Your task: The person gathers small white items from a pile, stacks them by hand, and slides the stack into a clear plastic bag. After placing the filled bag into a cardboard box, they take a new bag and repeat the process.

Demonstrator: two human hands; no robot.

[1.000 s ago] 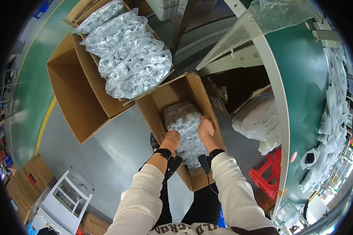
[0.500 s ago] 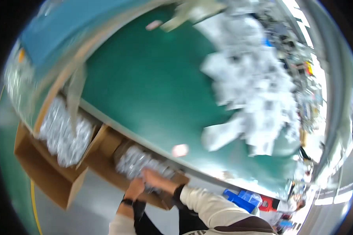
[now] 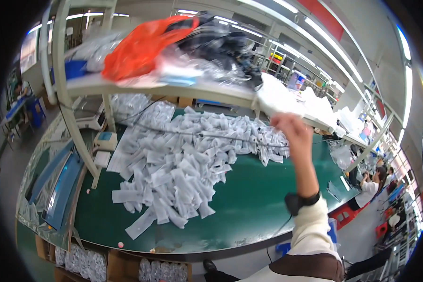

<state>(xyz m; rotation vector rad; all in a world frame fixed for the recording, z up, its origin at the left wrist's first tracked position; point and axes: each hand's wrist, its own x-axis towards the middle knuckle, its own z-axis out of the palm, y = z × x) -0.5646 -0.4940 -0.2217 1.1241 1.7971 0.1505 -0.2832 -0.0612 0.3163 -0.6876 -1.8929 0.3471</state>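
Note:
My right hand (image 3: 293,133) is raised in front of the shelf edge, its fingers curled in. It overlaps the lower edge of a white plastic bag (image 3: 279,96) hanging off the shelf; whether it grips the plastic I cannot tell. A black band (image 3: 301,203) circles that wrist. Beyond and left of the hand, a large heap of small whitish translucent packets (image 3: 183,164) covers much of the green table (image 3: 249,207). Below the table's near edge stands a cardboard box (image 3: 122,265) with clear bagged items (image 3: 162,271) inside. My left hand is out of view.
On the shelf (image 3: 160,90) over the table lie an orange-red plastic bag (image 3: 143,47) and dark bundled plastic. A thin dark cable (image 3: 211,136) crosses the heap. Blue panels (image 3: 63,185) lean at the left. A person (image 3: 371,185) sits at the far right.
My view has swung up from the boxes to the table and shelf. Both hands were together at the bagged items; now my right hand is raised by the shelf and my left is gone from view.

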